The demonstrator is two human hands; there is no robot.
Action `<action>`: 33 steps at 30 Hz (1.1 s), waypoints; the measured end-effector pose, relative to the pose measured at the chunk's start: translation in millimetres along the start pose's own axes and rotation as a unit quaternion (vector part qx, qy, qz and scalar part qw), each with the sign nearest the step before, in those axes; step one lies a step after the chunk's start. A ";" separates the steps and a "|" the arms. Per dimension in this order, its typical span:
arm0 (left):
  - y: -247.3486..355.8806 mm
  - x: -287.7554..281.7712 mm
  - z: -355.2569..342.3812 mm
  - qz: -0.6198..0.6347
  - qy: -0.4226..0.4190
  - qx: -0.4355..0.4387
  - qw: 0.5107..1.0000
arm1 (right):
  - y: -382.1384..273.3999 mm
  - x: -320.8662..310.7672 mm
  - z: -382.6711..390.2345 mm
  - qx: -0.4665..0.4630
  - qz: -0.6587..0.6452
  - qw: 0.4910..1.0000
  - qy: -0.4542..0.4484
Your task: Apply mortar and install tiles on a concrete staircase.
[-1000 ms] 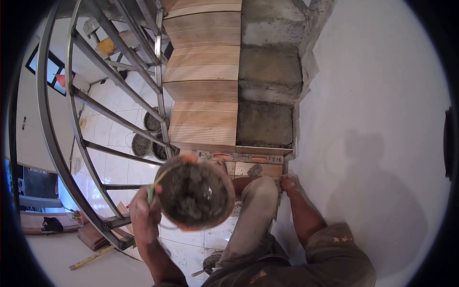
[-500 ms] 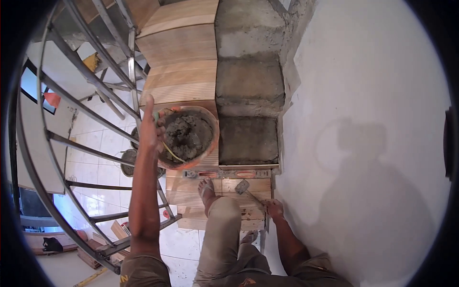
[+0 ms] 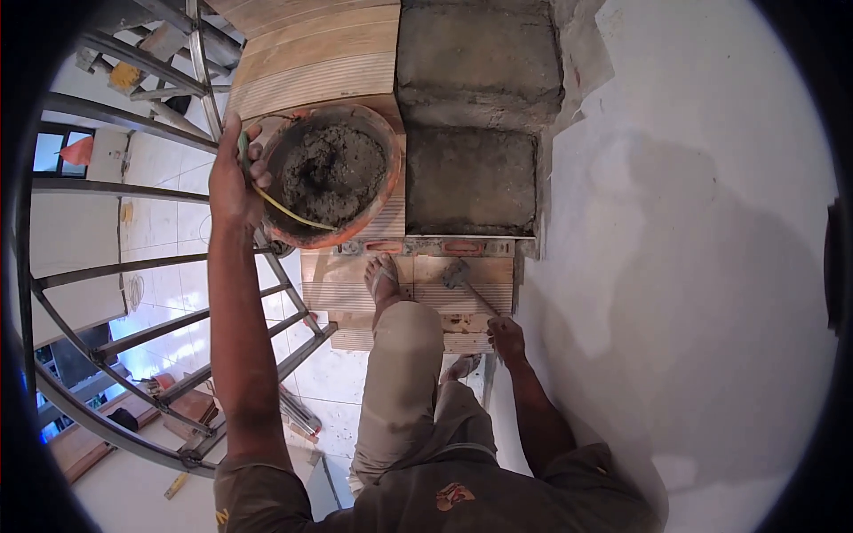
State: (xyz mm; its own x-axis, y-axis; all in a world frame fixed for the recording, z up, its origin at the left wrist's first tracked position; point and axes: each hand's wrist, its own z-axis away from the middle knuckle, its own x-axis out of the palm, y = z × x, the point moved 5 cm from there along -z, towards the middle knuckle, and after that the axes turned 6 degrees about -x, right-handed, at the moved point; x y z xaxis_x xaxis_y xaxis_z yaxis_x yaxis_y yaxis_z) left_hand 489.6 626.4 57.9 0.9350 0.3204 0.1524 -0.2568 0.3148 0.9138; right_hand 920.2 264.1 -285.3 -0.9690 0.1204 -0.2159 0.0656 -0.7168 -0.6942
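Head view: one left hand, left of the upper middle of the frame, has its fingers curled round the green sleeve of one handle; one right hand, just below and right of the frame's middle, is closed on the shaft of one mallet-like tool, its grey head up and to the left; the handle belongs to one orange-rimmed bucket, left of the upper middle, which holds grey mortar; whether the bucket bears on the step cannot be told; one level with two orange handholds lies just below it; two feet show at lower centre, one sandalled foot on a tiled step and one other foot lower down; two bare cement treads fill the upper centre; one metal railing runs down the left; one white wall fills the right.
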 end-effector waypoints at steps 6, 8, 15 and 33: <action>-56.5 -59.7 96.2 -0.143 0.155 0.148 0.966 | 60.8 27.8 15.2 0.072 0.086 0.990 -0.089; -93.1 -84.9 153.4 -0.195 0.184 0.131 0.955 | 64.5 36.7 18.1 -0.136 0.321 0.927 -0.141; -201.0 -166.5 386.1 -0.219 0.234 -0.003 0.947 | 67.0 35.7 40.5 -0.218 0.455 0.851 -0.146; -597.5 -263.8 913.0 -0.145 0.363 -0.515 0.763 | 24.9 25.7 44.3 -0.228 0.587 0.717 -0.299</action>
State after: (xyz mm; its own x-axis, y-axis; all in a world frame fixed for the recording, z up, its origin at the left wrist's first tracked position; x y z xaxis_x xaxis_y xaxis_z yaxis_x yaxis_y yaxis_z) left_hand 619.9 -462.0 -184.4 0.7023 0.3966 -0.5912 -0.4704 0.8818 0.0327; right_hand 886.4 218.9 -277.8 -0.1015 -0.7963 -0.5963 0.8586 0.2326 -0.4568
